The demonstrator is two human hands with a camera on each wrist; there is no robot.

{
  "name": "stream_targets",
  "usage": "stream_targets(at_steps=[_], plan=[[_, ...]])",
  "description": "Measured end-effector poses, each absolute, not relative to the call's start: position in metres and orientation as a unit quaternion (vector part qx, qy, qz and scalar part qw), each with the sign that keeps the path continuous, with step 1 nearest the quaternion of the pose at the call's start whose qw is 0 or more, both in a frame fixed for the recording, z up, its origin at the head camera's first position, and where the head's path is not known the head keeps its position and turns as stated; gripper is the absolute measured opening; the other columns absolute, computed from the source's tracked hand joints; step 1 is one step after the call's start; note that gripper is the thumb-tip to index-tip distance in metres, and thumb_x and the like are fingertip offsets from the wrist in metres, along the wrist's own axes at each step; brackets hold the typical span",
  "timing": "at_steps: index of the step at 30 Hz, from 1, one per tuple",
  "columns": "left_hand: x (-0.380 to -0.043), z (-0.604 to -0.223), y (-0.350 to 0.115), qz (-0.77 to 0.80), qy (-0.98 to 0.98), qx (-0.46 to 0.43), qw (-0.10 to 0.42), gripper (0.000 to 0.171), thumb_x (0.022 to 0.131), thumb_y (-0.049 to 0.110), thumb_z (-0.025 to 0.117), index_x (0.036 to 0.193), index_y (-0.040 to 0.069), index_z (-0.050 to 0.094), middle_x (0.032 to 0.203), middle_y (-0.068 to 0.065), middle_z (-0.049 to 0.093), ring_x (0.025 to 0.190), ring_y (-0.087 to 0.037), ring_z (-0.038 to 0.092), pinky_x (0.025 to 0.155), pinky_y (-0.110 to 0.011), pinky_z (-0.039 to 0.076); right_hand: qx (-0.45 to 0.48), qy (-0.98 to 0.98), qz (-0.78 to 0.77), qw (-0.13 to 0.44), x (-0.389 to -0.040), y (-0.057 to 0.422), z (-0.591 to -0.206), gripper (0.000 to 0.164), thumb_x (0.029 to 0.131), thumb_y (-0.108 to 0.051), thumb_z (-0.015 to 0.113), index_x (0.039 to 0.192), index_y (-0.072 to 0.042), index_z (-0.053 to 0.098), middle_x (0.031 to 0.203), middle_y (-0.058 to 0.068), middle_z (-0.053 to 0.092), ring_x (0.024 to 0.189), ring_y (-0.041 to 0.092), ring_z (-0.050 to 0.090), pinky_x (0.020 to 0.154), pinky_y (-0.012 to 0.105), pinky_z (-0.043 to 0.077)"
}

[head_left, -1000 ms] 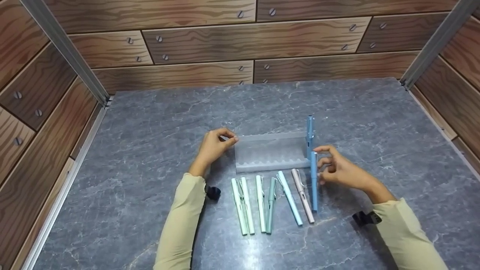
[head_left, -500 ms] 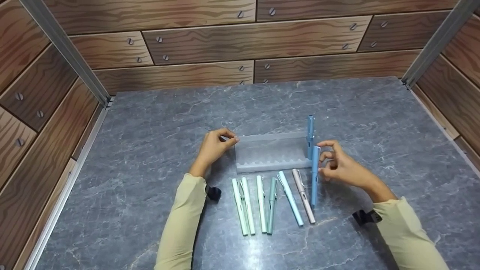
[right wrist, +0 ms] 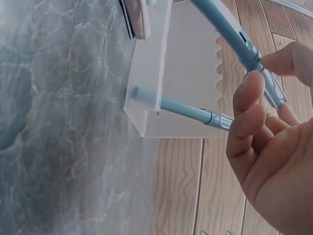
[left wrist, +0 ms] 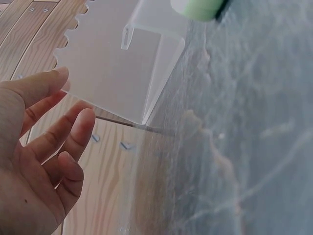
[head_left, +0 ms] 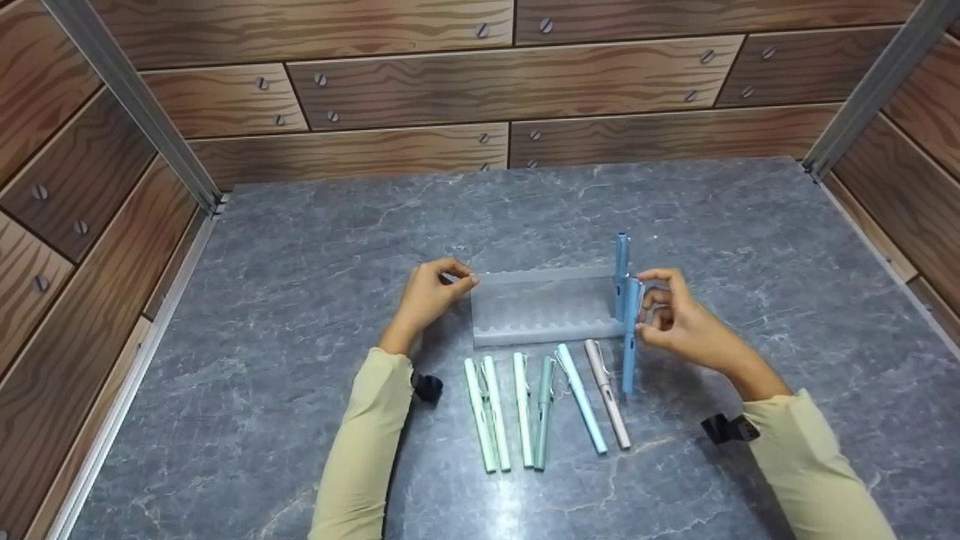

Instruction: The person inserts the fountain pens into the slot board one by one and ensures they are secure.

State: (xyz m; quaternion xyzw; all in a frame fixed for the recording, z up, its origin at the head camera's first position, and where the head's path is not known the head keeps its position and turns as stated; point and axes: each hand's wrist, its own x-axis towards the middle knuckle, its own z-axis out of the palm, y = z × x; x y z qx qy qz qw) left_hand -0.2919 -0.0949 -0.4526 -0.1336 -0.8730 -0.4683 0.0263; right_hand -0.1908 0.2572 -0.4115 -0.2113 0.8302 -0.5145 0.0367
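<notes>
A frosted clear pen stand with notched edges stands on the table. Its upper left corner is pinched between thumb and finger of my left hand, as the left wrist view shows at the stand's plate. One blue pen leans upright in the stand's right end. Just in front of that end, my right hand holds another blue pen by its cap, tip downward and off the table. In the right wrist view, thumb and fingers grip the held pen near its clip, beside the standing pen.
In front of the stand lie several pens: pale green ones, a dark green one, a light blue one and a mauve one. Wood-patterned walls border the grey marbled table.
My right hand has raised the blue pen and carried it slightly away from me, toward the stand's right end. The left hand keeps its place on the corner.
</notes>
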Motion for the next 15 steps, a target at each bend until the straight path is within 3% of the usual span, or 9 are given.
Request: stream_targets(at_steps=[15], plan=[[-0.2917,-0.4527,-0.095,-0.47,-0.872,-0.132,0.027,0.014,0.085,0.025,0.073,0.09,0.012,0.074,0.094,-0.005,0.073,0.073,-0.016,0.065,0.063,-0.023,0.048,-0.196,0.873,-0.446,-0.03,-0.1962,0.2486,-0.404,0.065,0.083,0.013,0.06,0.134,-0.001,0.022,0.088,0.011,0.053,0.062,0.005,0.046,0.057,0.02,0.043]])
